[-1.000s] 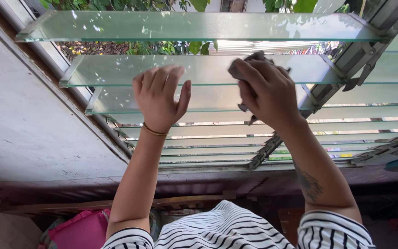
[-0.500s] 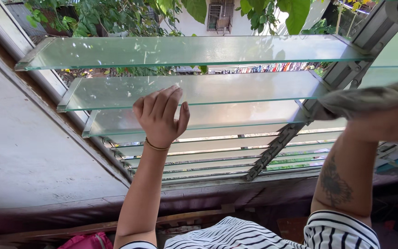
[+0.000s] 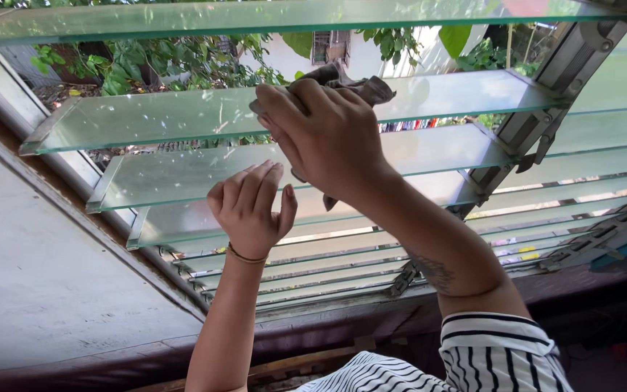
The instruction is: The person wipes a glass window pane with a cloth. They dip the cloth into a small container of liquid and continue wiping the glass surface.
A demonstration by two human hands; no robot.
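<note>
My right hand (image 3: 324, 138) grips a crumpled grey cloth (image 3: 361, 83) and presses it on a glass louvre slat (image 3: 146, 120) that is speckled with white spots. My left hand (image 3: 250, 209) rests its fingers against the front edge of the slat below (image 3: 161, 178), holding nothing. A thin gold bangle (image 3: 244, 256) circles the left wrist. Both sleeves are black-and-white striped (image 3: 502, 356).
Several more glass slats (image 3: 342, 261) run down to the sill. A metal louvre frame (image 3: 546, 109) stands at the right, with another set of slats (image 3: 611, 131) beyond it. A grey wall (image 3: 30, 276) lies at the left. Green foliage (image 3: 154, 54) shows outside.
My right hand with the cloth swung far out to the right, then came back left onto a higher slat. The view tilted upward. My left hand stayed on its slat.
</note>
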